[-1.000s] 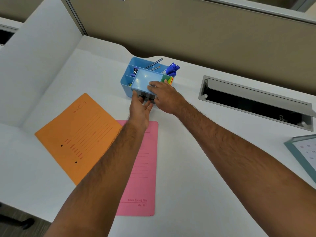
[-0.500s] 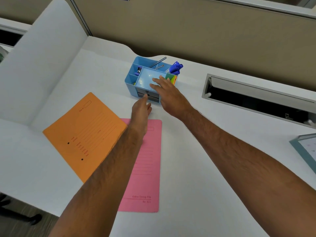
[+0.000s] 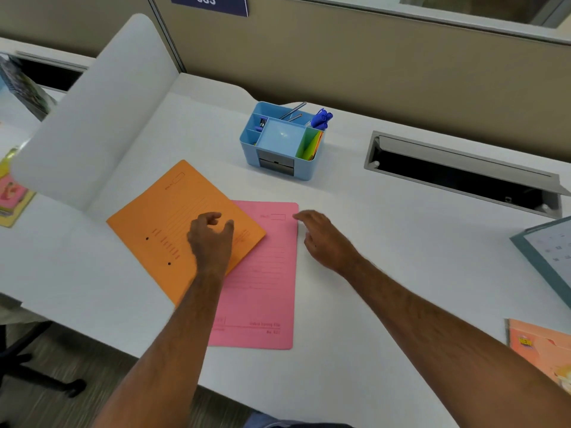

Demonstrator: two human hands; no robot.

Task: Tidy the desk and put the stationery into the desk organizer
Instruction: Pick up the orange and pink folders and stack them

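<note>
A light blue desk organizer (image 3: 309, 169) stands on the white desk (image 3: 386, 273), holding blue markers (image 3: 321, 118), metal pens (image 3: 292, 111) and colored sticky notes (image 3: 312, 143). Its small grey drawer (image 3: 276, 163) faces me. An orange folder (image 3: 160, 223) lies tilted, overlapping a pink folder (image 3: 265, 288). My left hand (image 3: 210, 236) hovers over the orange folder with loosely curled fingers, holding nothing. My right hand (image 3: 321, 239) sits at the pink folder's right edge, fingers relaxed, index fingertip at its top corner.
A white curved divider (image 3: 92, 112) bounds the desk's left. A grey cable tray opening (image 3: 463, 177) lies at the right rear. A calendar stand (image 3: 547, 251) and an orange booklet (image 3: 543, 350) sit at the right edge. Beige partition wall behind.
Both hands have left the organizer and drawn back toward me. The left one is now over the orange folder, the right one beside the pink folder.
</note>
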